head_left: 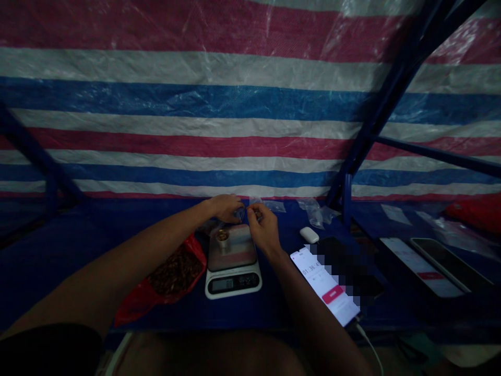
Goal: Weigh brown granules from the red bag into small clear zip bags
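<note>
Reading the clock from the middle of the kitchen scale [240,256]. Got the left hand [227,208] up around 12, just past the far edge of the pan, with fingers bent in on what looks like a scrap of clear plastic [239,212]. Pretty closed grip there, so calling that held. Found the right hand [265,227] between 1 and 2, right beside the scale, with thumb and finger pinched nearly together, pointing at that plastic. Can't tell about any hold on it from that side, too dark and small.

Also spotted a tiny cup [222,243] sitting on the pan towards 10, with something brownish in it. Can't properly read the lit display down at 6, too blurry.

Next, between 8 and 9, under the left forearm: an open red bag [133,308] full of brown nuts or beans [176,271], close to the scale. Just past 3, a lit phone [324,286] showing a running-time screen, partly pixelated, with a white cable [370,344] at its near end. Around 2:30, a white earbud-style case [309,234]; at 2, some crumpled clear bags [313,213]. Way out at 3, two more phones [450,261] side by side. Behind everything at 12, a striped tarp [235,99].
</note>
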`<state>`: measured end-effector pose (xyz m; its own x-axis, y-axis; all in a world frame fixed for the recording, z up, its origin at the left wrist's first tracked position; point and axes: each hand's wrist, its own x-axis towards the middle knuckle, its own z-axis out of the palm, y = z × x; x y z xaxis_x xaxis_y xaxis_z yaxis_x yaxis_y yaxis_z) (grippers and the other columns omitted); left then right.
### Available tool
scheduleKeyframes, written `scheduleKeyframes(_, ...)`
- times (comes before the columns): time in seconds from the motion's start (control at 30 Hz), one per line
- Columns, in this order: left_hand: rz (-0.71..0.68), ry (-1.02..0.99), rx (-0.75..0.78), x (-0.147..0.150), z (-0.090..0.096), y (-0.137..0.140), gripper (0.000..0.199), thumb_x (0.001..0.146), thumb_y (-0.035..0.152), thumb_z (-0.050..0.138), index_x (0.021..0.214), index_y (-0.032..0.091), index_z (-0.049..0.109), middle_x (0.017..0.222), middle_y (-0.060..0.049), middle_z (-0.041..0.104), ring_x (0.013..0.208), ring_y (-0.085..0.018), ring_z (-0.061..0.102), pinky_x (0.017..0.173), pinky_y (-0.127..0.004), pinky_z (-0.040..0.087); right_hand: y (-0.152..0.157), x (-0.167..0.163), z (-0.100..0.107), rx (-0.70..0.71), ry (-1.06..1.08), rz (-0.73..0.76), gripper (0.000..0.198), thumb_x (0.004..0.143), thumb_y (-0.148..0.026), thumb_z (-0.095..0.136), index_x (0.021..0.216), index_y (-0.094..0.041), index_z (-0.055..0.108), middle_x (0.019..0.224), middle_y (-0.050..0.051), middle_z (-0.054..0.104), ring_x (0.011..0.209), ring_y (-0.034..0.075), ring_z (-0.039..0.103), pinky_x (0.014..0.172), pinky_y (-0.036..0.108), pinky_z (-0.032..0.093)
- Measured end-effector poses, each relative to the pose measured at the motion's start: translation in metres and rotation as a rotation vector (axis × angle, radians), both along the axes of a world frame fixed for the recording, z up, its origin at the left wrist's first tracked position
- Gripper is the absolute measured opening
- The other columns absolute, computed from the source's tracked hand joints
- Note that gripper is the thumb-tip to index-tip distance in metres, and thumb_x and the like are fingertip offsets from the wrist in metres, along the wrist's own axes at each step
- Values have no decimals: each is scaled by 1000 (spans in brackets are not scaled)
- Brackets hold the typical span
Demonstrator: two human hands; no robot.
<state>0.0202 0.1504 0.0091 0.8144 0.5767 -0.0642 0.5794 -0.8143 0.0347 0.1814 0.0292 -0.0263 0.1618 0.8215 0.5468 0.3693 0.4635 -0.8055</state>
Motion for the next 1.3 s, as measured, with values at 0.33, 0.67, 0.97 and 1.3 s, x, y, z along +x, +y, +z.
scheduleKeyframes(0.33,-2,-137,-29,-15,-7,-4,41,90,50,60,112,19,72,107,-10,75,93,-25,69,82,-32,51,1,-1,0,-3,-13,35,18,94,-30,56,91,-19,69,84,2,71,72,17,62,67,29,45)
scheduleKeyframes(0.67,316,-1057,-78,-61,59,-50,53,95,57,47,120,15,68,104,-10,75,86,-21,69,80,-34,55,-11,-1,4,-89,-218,455,41,84,-39,77,119,-18,69,109,8,73,98,22,66,85,35,51)
scheduleKeyframes(0.97,449,-587,-69,-94,5,-167,42,89,48,67,120,20,68,117,-9,69,107,-26,67,97,-42,52,-12,-5,-2,-99,-372,507,32,79,-29,80,109,-20,75,103,8,75,101,25,66,87,37,52)
scheduleKeyframes(1.3,440,-550,-33,-85,-15,-170,63,72,51,83,124,20,64,121,-9,67,111,-29,66,98,-43,54,-14,-6,2,-42,-233,655,38,77,-15,75,115,-18,72,112,7,76,103,21,70,95,35,52)
